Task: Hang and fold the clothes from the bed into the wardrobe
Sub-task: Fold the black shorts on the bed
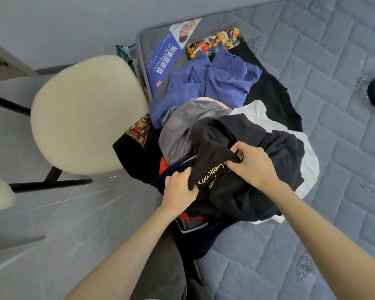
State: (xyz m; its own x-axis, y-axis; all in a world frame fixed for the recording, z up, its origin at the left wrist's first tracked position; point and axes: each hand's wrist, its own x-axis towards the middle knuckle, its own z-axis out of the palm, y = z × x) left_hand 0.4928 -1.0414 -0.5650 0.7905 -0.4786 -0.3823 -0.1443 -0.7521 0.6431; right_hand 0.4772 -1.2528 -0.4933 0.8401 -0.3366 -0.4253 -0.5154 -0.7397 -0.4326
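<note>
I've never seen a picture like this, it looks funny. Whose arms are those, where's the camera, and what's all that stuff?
Those are a person's arms, not a robot's. The camera sits on their head and looks down, so you see what they see. Clothes are piled on the bed: a blue top, a grey top, others too. A chair stands beside the bed. The left hand and right hand both grip a black shirt with yellow writing.

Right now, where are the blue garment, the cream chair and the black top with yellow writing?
blue garment (217,87), head view, on its rumpled middle.
cream chair (85,113), head view, on the seat cushion.
black top (225,191), head view, on fabric below the yellow writing.
</note>
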